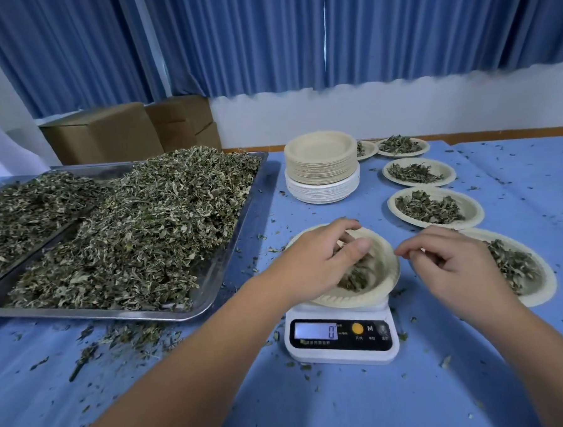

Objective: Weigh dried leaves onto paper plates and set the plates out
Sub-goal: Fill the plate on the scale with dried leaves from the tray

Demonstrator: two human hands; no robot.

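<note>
A steel tray (pixel 233 248) on the left is heaped with dried leaves (pixel 150 226); cardboard boxes (pixel 106 134) stand behind it. Crumbs litter the blue tablecloth (pixel 349 405). At centre, a white scale (pixel 343 352) shows "0" on its display, with "M" beside an orange button; the smaller print is unreadable. On it sits a paper plate (pixel 389 266) with some leaves. The left hand (pixel 318 263) curls down into it, hiding much of it, perhaps gripping leaves; I cannot tell. Behind stands a stack of plates (pixel 322 168). The right hand (pixel 462 266) hovers loosely curled, seemingly holding nothing, over the nearest of the filled plates (pixel 436 211) lined along the right.
</note>
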